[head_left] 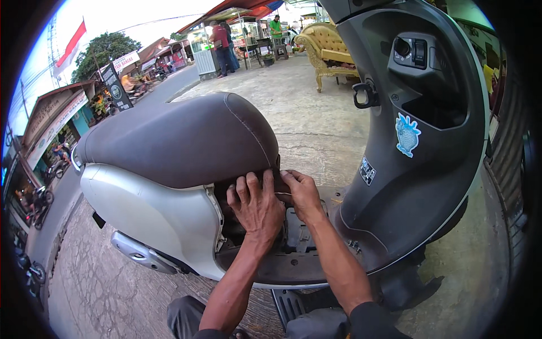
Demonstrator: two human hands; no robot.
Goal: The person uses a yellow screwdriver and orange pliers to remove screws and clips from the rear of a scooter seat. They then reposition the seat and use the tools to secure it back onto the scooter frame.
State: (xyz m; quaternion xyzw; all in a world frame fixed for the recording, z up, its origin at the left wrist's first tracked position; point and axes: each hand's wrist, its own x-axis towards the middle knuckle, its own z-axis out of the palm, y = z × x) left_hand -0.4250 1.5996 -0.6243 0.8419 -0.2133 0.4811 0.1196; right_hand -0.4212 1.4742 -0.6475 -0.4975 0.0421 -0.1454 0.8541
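Observation:
A scooter stands side-on before me, with a dark brown seat (186,138) and a pale silver side panel (149,200). Below the seat's front end its body is uncovered, showing a dark cavity (231,229). My left hand (257,209) is at this opening, back toward me, fingers bent and their tips up against the seat's lower front edge. Close beside it, my right hand (303,195) pinches at the seat's front corner, thumb and fingers together. Whatever both hands grip there is dark and mostly hidden by the fingers.
The footboard (276,268) runs below my wrists to the dark front shield (412,152), which carries a blue sticker (407,134) and a bag hook (366,95). A footrest (144,254) juts out at lower left. Beyond are a gold sofa (327,48), people at stalls and a street.

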